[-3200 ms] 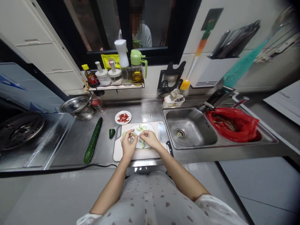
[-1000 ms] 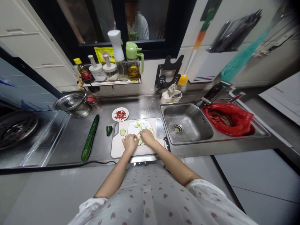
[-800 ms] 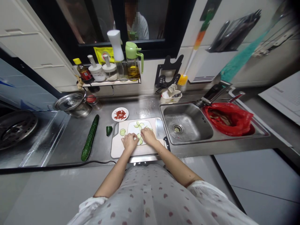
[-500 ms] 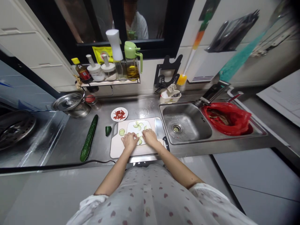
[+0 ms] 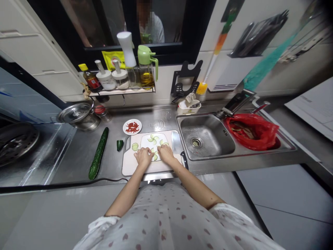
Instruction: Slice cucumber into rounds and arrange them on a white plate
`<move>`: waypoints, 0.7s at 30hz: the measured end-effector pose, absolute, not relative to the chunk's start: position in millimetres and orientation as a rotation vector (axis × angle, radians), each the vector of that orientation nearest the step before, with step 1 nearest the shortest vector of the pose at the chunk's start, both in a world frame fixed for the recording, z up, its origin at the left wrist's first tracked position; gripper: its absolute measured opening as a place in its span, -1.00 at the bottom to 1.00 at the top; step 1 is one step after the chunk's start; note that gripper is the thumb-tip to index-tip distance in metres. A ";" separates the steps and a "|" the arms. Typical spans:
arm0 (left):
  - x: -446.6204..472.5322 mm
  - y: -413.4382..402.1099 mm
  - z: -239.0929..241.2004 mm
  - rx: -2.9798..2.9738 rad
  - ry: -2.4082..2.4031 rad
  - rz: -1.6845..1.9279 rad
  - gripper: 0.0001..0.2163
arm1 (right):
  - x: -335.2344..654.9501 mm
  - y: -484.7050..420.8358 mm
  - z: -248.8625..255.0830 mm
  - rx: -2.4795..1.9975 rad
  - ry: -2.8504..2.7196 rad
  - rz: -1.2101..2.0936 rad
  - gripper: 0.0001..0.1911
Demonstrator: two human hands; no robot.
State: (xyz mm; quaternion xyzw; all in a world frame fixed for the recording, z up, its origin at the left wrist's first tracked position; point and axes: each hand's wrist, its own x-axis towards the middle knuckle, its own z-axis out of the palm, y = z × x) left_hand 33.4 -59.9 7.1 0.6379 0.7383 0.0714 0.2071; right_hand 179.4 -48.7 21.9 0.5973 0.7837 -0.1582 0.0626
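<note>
L hand (image 5: 144, 157) & R hand (image 5: 165, 153), fingers curled down at plate (image 5: 144, 141); can't tell if either grips a slice. Done: slices (image 5: 154, 139) fanned in curved groups on plate. Apparently remaining: loose rounds (image 5: 135, 147) on board (image 5: 127, 167), L of plate. Knife (image 5: 177, 143) on board, R side. Steel counter (image 5: 113, 163) w/ long cuke (image 5: 99, 152), stub (image 5: 119, 145), chili dish (image 5: 125, 127); sink (image 5: 188, 130) & red bag (image 5: 266, 133) to R; shelf (image 5: 121, 92) below window (image 5: 171, 24)
</note>
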 end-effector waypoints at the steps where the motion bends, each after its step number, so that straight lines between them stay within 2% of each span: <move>1: 33.5 -59.9 7.4 1.778 2.054 0.201 -0.81 | 179.5 -48.8 21.3 1.803 2.372 -0.477 -0.76; 21: 34.6 -61.8 9.2 1.780 2.064 0.192 -0.82 | 171.8 -51.5 18.1 1.764 2.429 -0.445 -0.72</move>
